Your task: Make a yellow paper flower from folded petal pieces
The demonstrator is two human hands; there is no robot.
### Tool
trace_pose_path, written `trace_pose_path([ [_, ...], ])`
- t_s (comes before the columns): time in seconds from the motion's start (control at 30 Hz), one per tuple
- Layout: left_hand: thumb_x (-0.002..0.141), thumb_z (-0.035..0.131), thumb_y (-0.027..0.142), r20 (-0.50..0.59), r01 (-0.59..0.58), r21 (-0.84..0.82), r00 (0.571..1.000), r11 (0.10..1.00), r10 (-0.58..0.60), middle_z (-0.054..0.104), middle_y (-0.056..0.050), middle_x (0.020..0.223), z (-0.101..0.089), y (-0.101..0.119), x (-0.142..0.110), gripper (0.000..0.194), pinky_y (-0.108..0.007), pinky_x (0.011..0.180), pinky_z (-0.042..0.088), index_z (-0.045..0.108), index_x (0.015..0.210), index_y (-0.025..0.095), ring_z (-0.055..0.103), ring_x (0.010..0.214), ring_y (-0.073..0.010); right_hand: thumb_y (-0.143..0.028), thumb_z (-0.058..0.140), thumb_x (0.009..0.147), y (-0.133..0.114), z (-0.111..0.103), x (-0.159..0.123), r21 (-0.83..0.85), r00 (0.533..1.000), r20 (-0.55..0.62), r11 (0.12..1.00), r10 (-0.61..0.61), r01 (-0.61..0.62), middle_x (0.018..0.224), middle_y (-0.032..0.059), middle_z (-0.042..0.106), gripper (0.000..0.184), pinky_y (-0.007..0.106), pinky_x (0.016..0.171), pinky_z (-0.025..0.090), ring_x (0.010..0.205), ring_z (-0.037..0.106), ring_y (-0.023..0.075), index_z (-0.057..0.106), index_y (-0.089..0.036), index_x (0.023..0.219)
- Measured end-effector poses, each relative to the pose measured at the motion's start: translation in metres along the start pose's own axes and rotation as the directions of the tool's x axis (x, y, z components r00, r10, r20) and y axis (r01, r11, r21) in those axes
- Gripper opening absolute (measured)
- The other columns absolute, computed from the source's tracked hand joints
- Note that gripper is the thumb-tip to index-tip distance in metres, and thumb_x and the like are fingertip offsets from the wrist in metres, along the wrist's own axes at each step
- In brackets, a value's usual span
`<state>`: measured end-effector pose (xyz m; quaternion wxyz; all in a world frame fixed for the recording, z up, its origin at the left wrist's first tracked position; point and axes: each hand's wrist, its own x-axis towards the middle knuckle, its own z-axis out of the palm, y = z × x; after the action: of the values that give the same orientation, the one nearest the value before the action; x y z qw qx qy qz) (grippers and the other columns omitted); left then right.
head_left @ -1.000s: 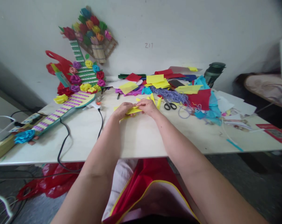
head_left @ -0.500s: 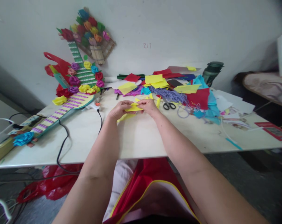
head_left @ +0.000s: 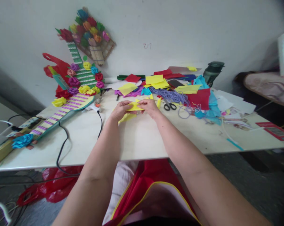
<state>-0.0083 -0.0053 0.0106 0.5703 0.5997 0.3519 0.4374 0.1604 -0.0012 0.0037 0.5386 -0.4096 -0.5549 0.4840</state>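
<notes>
Between my two hands is a piece of yellow crepe paper, held just above the table. My left hand pinches its left end, and my right hand pinches the right end. Fingers partly cover the paper, so its folds are hard to make out. Below my left hand lies another yellow paper piece on the tabletop. Narrow yellow scraps rest just beyond my right hand. Black-handled scissors lie to the right of it.
Behind my hands, coloured paper sheets and tangled purple yarn are piled up. A guitar shape with paper flowers lies at left, near a glue gun and its black cord. A dark green bottle stands back right.
Both hands keep hold of the yellow paper; it appears slightly flatter between the fingers. The whole view has shifted a little to the left.
</notes>
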Motion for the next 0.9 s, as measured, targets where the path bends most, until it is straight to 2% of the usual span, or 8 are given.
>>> trace_pose_path([
  [0.23,0.064,0.068,0.026,-0.021,-0.02,-0.048,1.0,0.999,0.019,0.069,-0.008,0.083,-0.002,-0.003,0.001,0.035,-0.033,0.072,0.055,0.065,0.095,0.01,0.066,0.067,-0.0165,-0.014,0.065,0.062,-0.001,-0.001,-0.002,0.06,0.999,0.034,0.997,-0.04,0.038,0.062,-0.0023,0.064,0.012,0.021,0.043,0.048,0.039,0.049,0.005,0.069,-0.014,0.073],
  [0.47,0.062,0.064,0.019,-0.08,-0.024,-0.09,0.997,0.996,0.017,0.069,-0.007,0.079,0.001,-0.001,0.0,0.029,-0.035,0.07,0.056,0.066,0.089,0.009,0.067,0.064,-0.0167,-0.016,0.061,0.061,-0.001,-0.002,-0.003,0.102,0.989,0.098,0.99,-0.112,0.102,0.07,-0.0004,0.068,0.013,0.02,0.042,0.047,0.04,0.049,0.0048,0.07,-0.015,0.071],
  [0.73,0.059,0.066,0.02,-0.049,-0.024,-0.134,0.999,0.991,0.017,0.068,-0.007,0.075,-0.001,-0.005,0.003,0.026,-0.038,0.075,0.056,0.067,0.083,0.009,0.067,0.07,-0.0197,-0.018,0.053,0.06,-0.01,-0.004,-0.008,0.125,0.989,0.115,0.989,-0.095,0.081,0.089,0.0041,0.07,0.014,0.02,0.042,0.047,0.044,0.05,0.0046,0.067,-0.014,0.059],
  [0.9,0.061,0.065,0.026,-0.029,-0.051,-0.152,0.998,0.987,0.047,0.069,-0.009,0.08,-0.001,-0.004,0.003,0.025,-0.041,0.075,0.056,0.067,0.078,0.009,0.067,0.077,-0.0229,-0.026,0.055,0.065,-0.01,-0.005,-0.008,0.131,0.985,0.13,0.986,-0.116,0.099,0.089,0.0044,0.068,0.018,0.021,0.043,0.046,0.056,0.056,0.0099,0.068,-0.014,0.062],
])
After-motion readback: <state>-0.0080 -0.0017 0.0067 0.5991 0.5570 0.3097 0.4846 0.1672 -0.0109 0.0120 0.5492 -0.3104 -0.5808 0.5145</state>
